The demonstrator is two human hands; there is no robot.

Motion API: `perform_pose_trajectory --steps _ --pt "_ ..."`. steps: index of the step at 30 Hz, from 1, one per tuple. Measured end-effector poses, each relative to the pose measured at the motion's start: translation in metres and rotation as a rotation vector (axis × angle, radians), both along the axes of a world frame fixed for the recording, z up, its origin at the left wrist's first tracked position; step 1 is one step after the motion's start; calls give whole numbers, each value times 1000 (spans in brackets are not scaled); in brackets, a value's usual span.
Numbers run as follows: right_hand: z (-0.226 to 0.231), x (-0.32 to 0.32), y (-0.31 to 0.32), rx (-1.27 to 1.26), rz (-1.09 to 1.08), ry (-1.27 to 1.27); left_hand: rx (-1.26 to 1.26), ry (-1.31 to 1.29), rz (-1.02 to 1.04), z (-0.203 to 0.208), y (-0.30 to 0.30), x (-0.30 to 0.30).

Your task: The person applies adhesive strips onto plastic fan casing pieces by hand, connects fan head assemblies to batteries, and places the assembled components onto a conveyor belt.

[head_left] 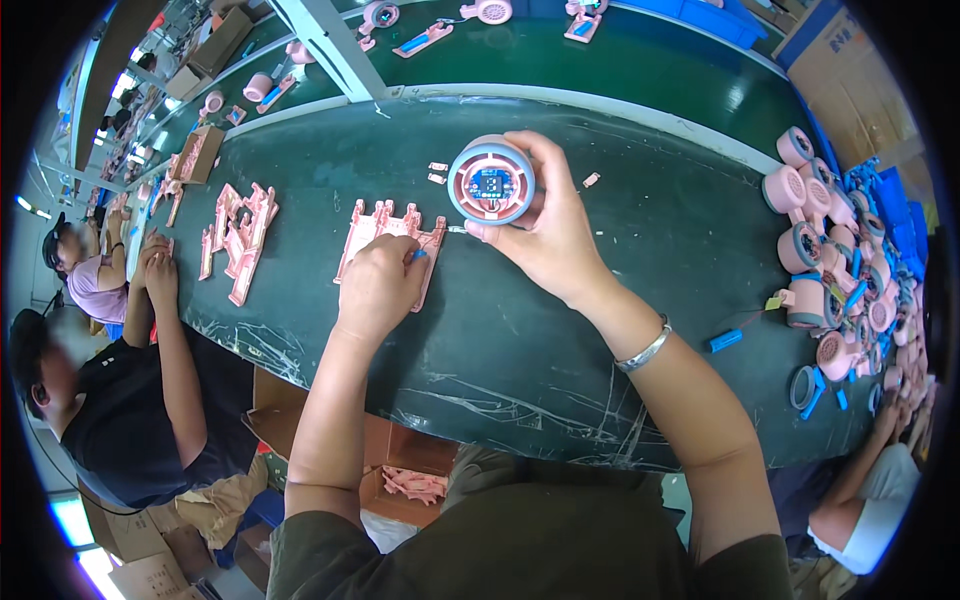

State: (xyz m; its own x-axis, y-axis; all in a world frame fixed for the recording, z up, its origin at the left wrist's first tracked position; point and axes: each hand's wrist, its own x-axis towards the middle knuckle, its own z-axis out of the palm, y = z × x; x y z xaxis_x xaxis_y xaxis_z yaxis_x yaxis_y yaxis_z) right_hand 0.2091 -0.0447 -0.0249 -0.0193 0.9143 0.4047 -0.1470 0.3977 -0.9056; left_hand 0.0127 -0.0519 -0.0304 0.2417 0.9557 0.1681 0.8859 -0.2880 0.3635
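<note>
My right hand (553,225) is wrapped around a round pink fan head (491,147) with a grey-blue rim. A blue circuit board (491,185) shows inside its open face. My left hand (378,285) is closed, its fingertips on a small blue cylindrical battery (416,256); most of the battery is hidden by the fingers. Under that hand lie several pink handle shells (361,228) side by side on the dark green table. A short lead (457,229) shows between the fan head and the rightmost shell.
More pink shells (240,245) lie to the left. A heap of fan heads with batteries (835,255) fills the right end, near a loose blue battery (725,341). Beyond a pale rail, a green belt (560,50) carries similar parts. Co-workers (130,410) sit at the left; another person's arm (858,490) is at right.
</note>
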Motion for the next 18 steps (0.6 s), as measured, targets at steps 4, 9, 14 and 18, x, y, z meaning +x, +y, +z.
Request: perform_pose_trajectory --steps 4,9,14,18 --pt "5 11 -7 -101 56 3 86 45 -47 3 -9 8" --pt "8 45 -34 -97 39 32 -6 -18 -120 12 -42 47" --pt "7 86 -63 -140 -97 31 -25 -62 -343 10 -55 79" --pt "11 102 -83 -211 -160 -3 93 -342 -343 21 -53 91"
